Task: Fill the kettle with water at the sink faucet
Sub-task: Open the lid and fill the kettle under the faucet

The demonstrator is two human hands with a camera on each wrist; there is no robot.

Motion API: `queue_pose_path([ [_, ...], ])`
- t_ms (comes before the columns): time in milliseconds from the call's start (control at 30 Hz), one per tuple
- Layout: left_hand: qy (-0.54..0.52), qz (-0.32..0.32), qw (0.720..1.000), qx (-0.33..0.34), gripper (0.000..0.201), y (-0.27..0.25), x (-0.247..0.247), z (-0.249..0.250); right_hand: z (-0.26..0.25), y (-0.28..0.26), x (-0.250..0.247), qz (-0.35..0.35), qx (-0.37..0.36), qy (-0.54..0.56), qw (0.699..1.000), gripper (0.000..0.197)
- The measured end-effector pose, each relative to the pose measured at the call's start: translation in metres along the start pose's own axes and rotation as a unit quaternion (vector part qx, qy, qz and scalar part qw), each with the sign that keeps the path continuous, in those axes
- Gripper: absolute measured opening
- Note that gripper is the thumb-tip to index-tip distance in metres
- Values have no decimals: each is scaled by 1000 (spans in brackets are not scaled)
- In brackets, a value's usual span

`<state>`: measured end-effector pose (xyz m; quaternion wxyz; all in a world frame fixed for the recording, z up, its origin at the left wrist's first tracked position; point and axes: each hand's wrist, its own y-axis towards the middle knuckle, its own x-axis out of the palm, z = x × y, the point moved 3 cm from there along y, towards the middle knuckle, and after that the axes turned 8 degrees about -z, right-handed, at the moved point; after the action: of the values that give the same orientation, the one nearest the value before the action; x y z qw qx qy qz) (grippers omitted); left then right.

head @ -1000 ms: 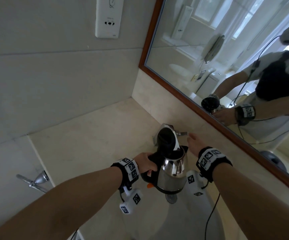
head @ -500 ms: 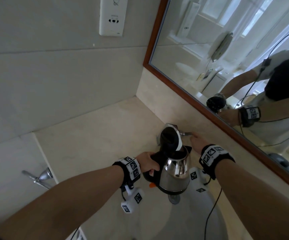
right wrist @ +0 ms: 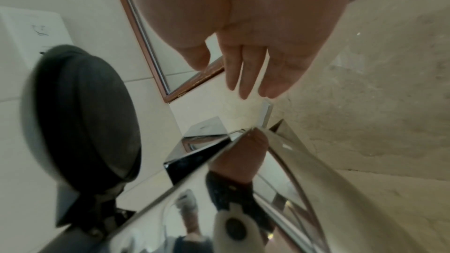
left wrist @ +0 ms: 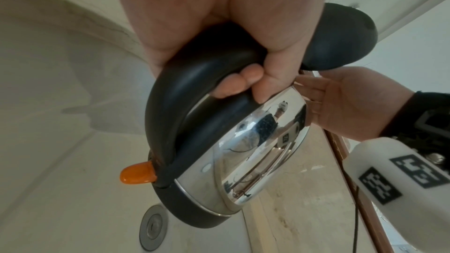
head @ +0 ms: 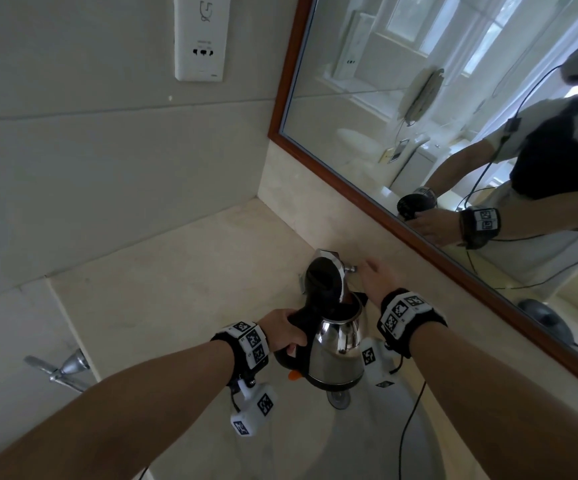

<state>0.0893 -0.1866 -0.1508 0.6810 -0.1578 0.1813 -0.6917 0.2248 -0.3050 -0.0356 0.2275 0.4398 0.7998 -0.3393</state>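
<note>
The kettle (head: pixel 337 344) is gripped by the left hand (head: pixel 285 329); the right hand (head: pixel 377 277) is held flat, fingers (right wrist: pixel 246 68) straight and together, over the faucet (head: pixel 329 255).

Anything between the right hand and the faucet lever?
Nothing: bare gap between the right hand fingertips and faucet lever, seen in the right wrist view.

Head cam looks forward-down from above at the worktop (head: pixel 163 299) corner and mirror (head: pixel 419 109). Left wrist cam sits very close under the kettle (left wrist: pixel 243 141), looking along the hand. Right wrist cam faces the faucet (right wrist: pixel 243 141) up close. All three share the kettle
</note>
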Motion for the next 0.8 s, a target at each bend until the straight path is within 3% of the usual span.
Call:
queue_pose_path([
  [167,5,9,1000,-2,15,-1,1,1,-2,-1,8,-30,-21,28,999,29],
  [467,31,30,999,-10,18,-9,4,0,19,-41,14,15,-22,144,989,23],
  [600,45,49,998,-8,15,-16,9,1,30,-49,19,16,-43,153,987,33],
  [800,67,69,995,-12,13,-24,12,9,9,-65,33,-44,-82,136,986,39],
])
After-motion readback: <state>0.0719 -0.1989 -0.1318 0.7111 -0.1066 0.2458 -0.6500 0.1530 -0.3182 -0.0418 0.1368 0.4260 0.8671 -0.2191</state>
